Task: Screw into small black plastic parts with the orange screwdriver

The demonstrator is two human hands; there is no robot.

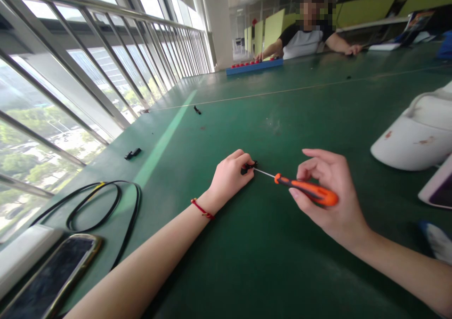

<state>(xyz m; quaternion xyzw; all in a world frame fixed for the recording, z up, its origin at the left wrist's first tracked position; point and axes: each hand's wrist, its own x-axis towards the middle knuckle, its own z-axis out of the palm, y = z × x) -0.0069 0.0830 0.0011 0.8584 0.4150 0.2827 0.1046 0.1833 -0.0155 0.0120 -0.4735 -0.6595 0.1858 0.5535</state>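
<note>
My left hand (233,171) rests on the green tabletop, its fingers closed around a small black part (248,167) whose exact kind I cannot make out. An orange and black screwdriver (307,190) lies across my right hand (337,196), with the handle between the thumb and the curled fingers. Its thin metal shaft points left, and the tip meets the black part or stops right beside it. Most of the black part is hidden by my left fingers.
Small black pieces (133,154) lie to the left, another black piece (197,110) farther back. A looped black cable (137,206) and a phone (52,276) sit at the near left. White containers (413,140) stand at right. Across the table, a person (304,41) reaches toward a blue rack (254,67).
</note>
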